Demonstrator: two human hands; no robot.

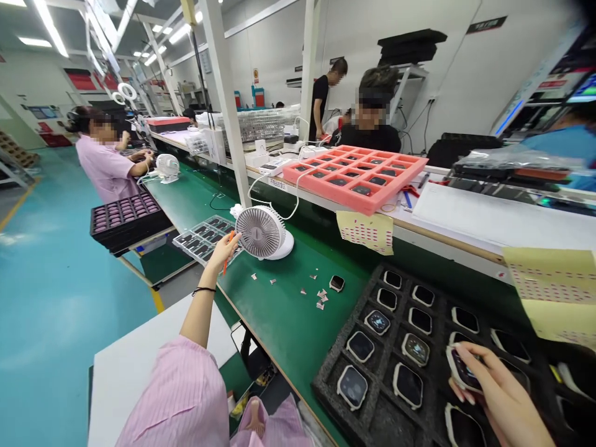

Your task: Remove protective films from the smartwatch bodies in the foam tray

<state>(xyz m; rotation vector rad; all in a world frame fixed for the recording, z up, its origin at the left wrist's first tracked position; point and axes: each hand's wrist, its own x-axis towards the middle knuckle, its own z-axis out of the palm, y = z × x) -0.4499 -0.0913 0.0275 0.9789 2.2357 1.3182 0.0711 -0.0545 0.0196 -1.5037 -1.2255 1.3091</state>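
My left hand (224,251) is stretched out over the bench beside a white desk fan (263,233), its fingers closed around a thin orange stick-like tool (225,267). My right hand (500,385) grips a smartwatch (459,371) by its edges, just above a black foam tray (321,375). Several other square watches, such as a watch with a lit face (416,349), lie in the tray's compartments. A compartment near the front (388,425) holds no watch. On the green bench (274,316) a single watch (336,284) lies near small pale scraps (321,298).
A clear tray of dark parts (205,239) lies left of the fan. A pink foam tray (395,198) rests on the raised shelf, with yellow sheets (365,233) hanging below. A co-worker in pink (105,164) is at the far left; others are behind the shelf.
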